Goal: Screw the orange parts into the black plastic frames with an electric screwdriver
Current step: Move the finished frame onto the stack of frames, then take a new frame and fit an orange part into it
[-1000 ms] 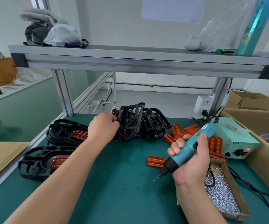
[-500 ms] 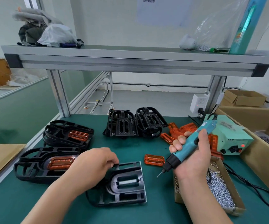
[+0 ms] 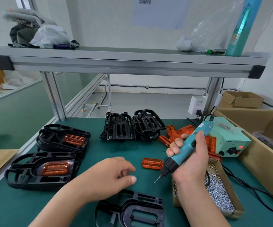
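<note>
Here, the left grip (image 3: 111, 177) hangs loosely curled and empty; the bare black frame (image 3: 132, 210) lies on the table (image 3: 99, 149) just nearward of it. The right grip (image 3: 191, 163) clamps the electric screwdriver (image 3: 184, 150), bit tilted down toward the left. A loose orange part (image 3: 152, 163) lies between both grips.

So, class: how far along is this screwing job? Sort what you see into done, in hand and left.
Done, it seems: two frame stacks on the left carry orange parts. In hand: the right hand grips the screwdriver; the left hand hangs open over a bare frame, one loose orange part beside. Left: bare frames behind, an orange pile.
</note>
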`<state>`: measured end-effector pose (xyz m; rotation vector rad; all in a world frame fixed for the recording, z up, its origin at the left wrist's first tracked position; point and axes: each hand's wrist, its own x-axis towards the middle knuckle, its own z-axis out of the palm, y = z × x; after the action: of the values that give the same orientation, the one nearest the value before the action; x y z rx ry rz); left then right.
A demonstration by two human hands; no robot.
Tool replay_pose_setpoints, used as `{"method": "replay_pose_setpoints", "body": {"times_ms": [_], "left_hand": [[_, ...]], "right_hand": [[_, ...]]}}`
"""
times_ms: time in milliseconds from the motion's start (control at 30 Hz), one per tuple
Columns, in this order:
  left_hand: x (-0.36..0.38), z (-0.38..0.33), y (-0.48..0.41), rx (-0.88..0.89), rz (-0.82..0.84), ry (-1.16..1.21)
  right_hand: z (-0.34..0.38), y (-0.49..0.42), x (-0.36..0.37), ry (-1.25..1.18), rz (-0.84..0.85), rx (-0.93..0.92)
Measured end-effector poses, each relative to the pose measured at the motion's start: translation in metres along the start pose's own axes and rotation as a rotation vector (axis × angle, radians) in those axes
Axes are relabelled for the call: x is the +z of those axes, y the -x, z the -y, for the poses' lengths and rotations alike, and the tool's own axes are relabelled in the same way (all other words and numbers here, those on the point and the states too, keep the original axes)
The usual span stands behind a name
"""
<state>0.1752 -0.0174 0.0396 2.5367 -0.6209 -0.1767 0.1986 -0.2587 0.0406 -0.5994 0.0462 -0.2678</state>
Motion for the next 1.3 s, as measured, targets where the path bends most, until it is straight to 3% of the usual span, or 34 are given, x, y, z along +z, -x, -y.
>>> {"method": "replay_pose_setpoints", "body": {"times_ms": [167,300,433,667,833,1300], "left_hand": [[0.018,-0.010,-0.042,0.122,-0.049,-0.132],[0.029,-0.012,-0.068,0.127,0.023,-0.216],[0.029,-0.010,-0.072,0.112,-0.007,-0.299],[0.031,-0.005,-0.052,0.117,-0.082,-0.168],[0.032,-0.014,-0.053,0.062,-0.100,-0.231],[0.003,-0.004,0.010,0.183,-0.080,-0.059]], "right_hand": [[-0.004,-0.002,-0.004,-0.004,0.035,0.000],[-0.004,-0.003,-0.005,-0.006,0.038,0.005],[-0.004,-0.003,-0.005,-0.001,0.031,0.006],[-0.006,-0.002,-0.006,0.003,0.045,0.000],[-0.006,-0.001,-0.006,0.007,0.048,-0.002],[0.000,0.011,0.008,0.107,0.005,-0.049]]}}
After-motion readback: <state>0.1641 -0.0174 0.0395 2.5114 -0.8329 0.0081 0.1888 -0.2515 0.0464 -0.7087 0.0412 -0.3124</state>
